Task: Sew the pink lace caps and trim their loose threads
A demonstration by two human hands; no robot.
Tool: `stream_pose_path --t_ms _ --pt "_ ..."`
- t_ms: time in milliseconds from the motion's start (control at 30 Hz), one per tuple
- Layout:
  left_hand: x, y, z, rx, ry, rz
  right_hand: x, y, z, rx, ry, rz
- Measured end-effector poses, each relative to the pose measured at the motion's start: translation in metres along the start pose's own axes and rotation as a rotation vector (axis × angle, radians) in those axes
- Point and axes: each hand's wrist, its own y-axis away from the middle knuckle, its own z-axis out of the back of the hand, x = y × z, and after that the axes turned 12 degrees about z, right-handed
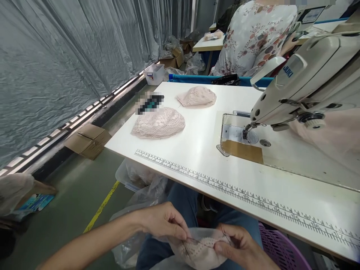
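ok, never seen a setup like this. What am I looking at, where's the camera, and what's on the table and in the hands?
No robot here: these are a person's bare hands, seen by one head-worn camera looking forward and down. The left hand and right hand hold a pale lacy cloth over the lap. On the white table lie two similar pieces, one nearer, one farther. The sewing machine stands at right; a ruler scale runs along the near edge.
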Motion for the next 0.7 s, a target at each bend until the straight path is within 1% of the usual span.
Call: stream_pose_path --t_ms 100,233,367,467,600,700 --pt "-0.001 0.000 -0.001 0.035 0.041 -0.001 -0.002 0.001 -0.001 -0.032 -0.013 -0.012" --pt "0.010 -0.007 -0.008 0.079 0.130 0.038 -0.008 0.001 -0.002 -0.049 -0.039 -0.015" --pt "0.020 -0.011 -0.014 0.009 0.089 0.040 -0.013 0.000 -0.001 -0.042 -0.040 -0.018" --pt "0.018 -0.009 -0.010 0.003 0.037 0.020 -0.013 0.001 -0.001 -0.019 -0.035 -0.013" --pt "0.016 -0.005 -0.004 0.069 0.030 0.020 -0.005 0.003 -0.004 0.016 -0.042 -0.007" --pt "0.015 -0.004 -0.004 0.106 0.047 0.023 -0.001 0.004 -0.008 0.039 -0.058 -0.009"
